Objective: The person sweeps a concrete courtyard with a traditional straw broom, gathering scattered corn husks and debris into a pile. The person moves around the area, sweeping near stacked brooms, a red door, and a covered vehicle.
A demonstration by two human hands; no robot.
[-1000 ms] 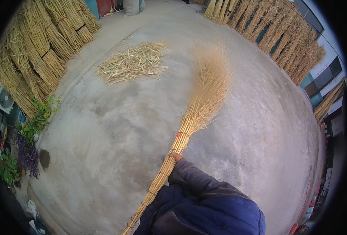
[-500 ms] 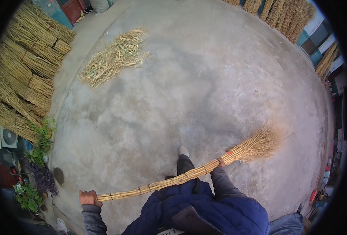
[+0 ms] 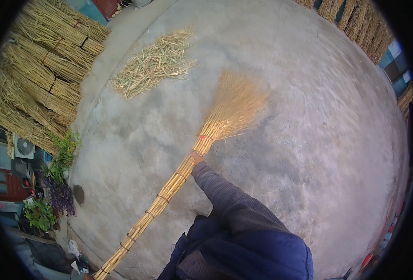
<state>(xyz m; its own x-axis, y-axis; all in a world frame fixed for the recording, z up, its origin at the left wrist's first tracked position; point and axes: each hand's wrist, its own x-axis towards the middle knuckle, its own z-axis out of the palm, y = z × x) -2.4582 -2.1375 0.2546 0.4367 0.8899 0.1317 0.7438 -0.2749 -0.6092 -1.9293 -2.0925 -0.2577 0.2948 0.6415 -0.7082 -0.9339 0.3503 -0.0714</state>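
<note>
A long broom (image 3: 171, 187) of bundled straw-coloured stalks runs slantwise from the lower left edge up to the middle. Dark ties circle its handle, and a red tie (image 3: 204, 137) sits below the fanned head. Just under that tie my right hand (image 3: 196, 157) is closed around the stalks, arm stretched forward. At the handle's lower end, only a sliver of my left hand (image 3: 89, 277) shows at the picture's edge, against the broom. The bristle head (image 3: 238, 105) is blurred and spreads over the concrete floor, to the right of a heap of loose straw (image 3: 155, 63).
Bundled stalks (image 3: 52, 70) are stacked along the left side. Below them are an outdoor fan unit (image 3: 24, 147), green plants (image 3: 39, 214) and purple foliage (image 3: 61, 198). More dried bundles (image 3: 365, 30) stand at the far right. Grey concrete (image 3: 318, 140) spreads across the middle.
The broom's head has swung from the right forward and left, toward the straw heap. My right arm has reached forward with it. My left hand has dropped to the lower edge.
</note>
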